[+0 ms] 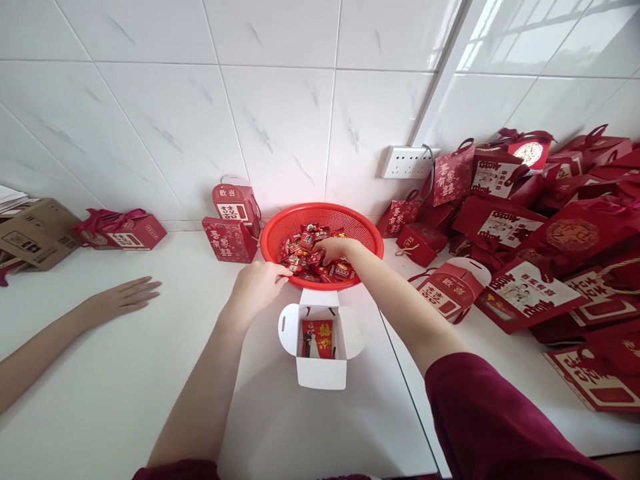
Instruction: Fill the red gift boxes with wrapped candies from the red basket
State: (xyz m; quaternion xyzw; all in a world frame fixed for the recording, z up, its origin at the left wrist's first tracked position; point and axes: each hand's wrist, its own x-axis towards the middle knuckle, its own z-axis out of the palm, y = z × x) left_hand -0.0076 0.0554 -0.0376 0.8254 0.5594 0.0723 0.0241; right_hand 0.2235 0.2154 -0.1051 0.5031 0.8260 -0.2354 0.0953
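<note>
A red plastic basket [373, 235] by the wall holds many candies [310, 257] in red wrappers. My right hand [334, 249] reaches into it, fingertips among the candies; whether it grips one is hidden. My left hand [260, 283] is at the basket's front left rim, fingers bent together near the candies, and what they hold, if anything, cannot be made out. Just in front of the basket stands an open white box [321, 375], its flaps spread out, with a red card [317, 339] showing a couple inside.
Another person's hand [117, 300] lies flat on the white table [125, 387] at left. Red gift boxes [535, 287] are heaped at right, below a power strip [406, 163]. More red boxes [230, 240] and a cardboard box [40, 233] stand along the wall.
</note>
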